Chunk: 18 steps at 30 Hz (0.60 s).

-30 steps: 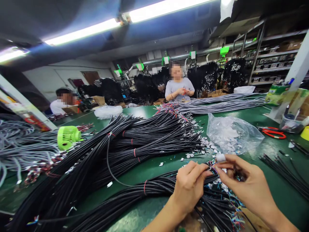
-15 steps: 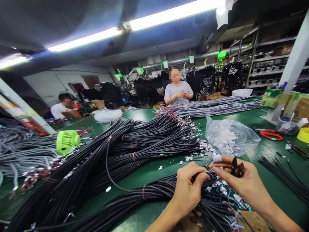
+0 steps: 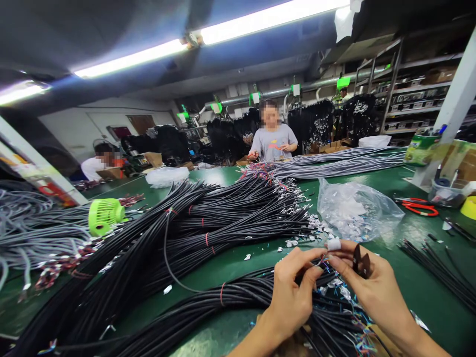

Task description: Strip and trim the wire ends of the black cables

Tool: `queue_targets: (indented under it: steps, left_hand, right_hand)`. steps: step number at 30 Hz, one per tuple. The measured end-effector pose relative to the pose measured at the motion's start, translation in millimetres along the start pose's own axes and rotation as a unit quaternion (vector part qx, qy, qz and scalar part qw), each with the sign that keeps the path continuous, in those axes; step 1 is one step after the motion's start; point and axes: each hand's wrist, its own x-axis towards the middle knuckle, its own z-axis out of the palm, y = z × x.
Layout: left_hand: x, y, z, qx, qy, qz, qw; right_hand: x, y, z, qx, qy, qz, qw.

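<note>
My left hand point(image 3: 295, 292) is closed, its thumb and forefinger pinching thin coloured wires point(image 3: 322, 259) at a cable end. From the other side, my right hand point(image 3: 379, 285) meets it with thumb and forefinger on the same wires. White tape point(image 3: 333, 244) wraps a right fingertip. A dark tool with two pointed blades point(image 3: 361, 262) juts from between the right hand's fingers; its grip is hidden. Beneath both hands lies a bundle of black cables point(image 3: 238, 292), its stripped ends point(image 3: 362, 329) showing blue, red and white wires.
Larger black cable bundles point(image 3: 223, 218) cover the left and middle of the green table point(image 3: 223, 265). Behind my right hand sits a clear plastic bag point(image 3: 357, 208) of white scraps. Red-handled pliers point(image 3: 420, 207), loose black cables point(image 3: 439, 267) and a green fan point(image 3: 106, 217) lie around. A co-worker point(image 3: 273, 139) is opposite.
My fingers have shifted slightly on the wires, and the left forefinger is straighter. The two-bladed tool has turned a little. Across the table, the co-worker's hands have moved apart.
</note>
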Motion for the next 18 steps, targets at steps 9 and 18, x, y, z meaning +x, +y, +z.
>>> queue_targets:
  steps: [9,18]
  left_hand:
    - [-3.1,-5.6,5.6,-0.101,-0.013,-0.022,0.995]
    - [4.7,4.8,-0.2,-0.133,0.050,-0.095,0.985]
  right_hand:
    - [-0.5,1.4,-1.2,0.013,-0.044,0.062,0.997]
    - [6.3,4.1,-14.2,-0.179,-0.059,0.006,0.982]
